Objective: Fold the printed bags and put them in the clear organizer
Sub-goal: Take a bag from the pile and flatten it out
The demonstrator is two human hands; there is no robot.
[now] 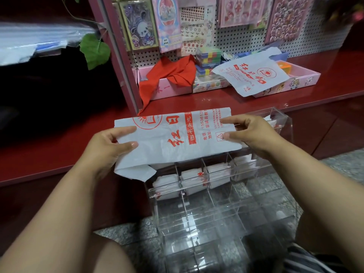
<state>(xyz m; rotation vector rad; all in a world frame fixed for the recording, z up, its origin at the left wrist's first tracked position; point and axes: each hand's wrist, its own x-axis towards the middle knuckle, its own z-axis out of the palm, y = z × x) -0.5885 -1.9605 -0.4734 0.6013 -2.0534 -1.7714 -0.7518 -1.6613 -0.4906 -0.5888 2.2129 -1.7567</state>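
Your left hand (110, 146) and right hand (250, 134) both pinch the printed bag (173, 140) by its ends. It looks thin, floppy and slippery, so hold the edges.

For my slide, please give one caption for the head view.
Both hands hold a printed bag above the clear organizer.

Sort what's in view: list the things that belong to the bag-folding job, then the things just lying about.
Job:
white plastic bag with red print, pinched by left hand and right hand
second white printed bag on the shelf
clear acrylic organizer holding folded bags

Lying about:
red cloth
pink trays
colourful block puzzle
hanging sticker sheets
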